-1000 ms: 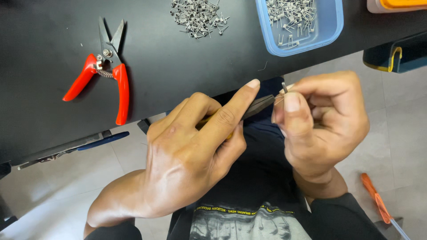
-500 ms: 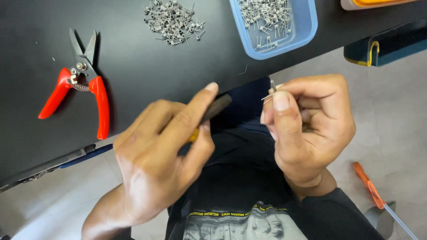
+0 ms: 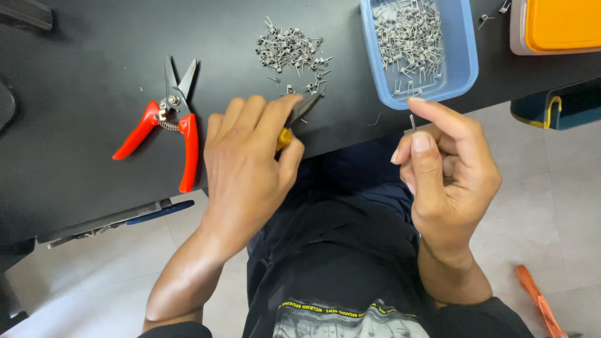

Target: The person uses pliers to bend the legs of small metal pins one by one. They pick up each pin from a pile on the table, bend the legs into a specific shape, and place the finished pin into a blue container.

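Right hand (image 3: 447,172) pinched a thin, short metal pin (image 3: 412,122) upright; left hand (image 3: 250,166) gripped dark, yellow-handled pliers (image 3: 299,116) above the bench (image 3: 94,75).

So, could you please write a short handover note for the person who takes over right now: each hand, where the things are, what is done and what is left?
Left hand: grips a small tool with a yellow handle, its dark tip beside the loose pile of small metal coils on the black table.
Right hand: pinches one thin metal piece upright between thumb and forefinger, just below the blue tray.
Red-handled cutters lie open on the table, left of the left hand.
Done: many coils are already in the blue tray.
Left: the loose pile is not yet in the tray.
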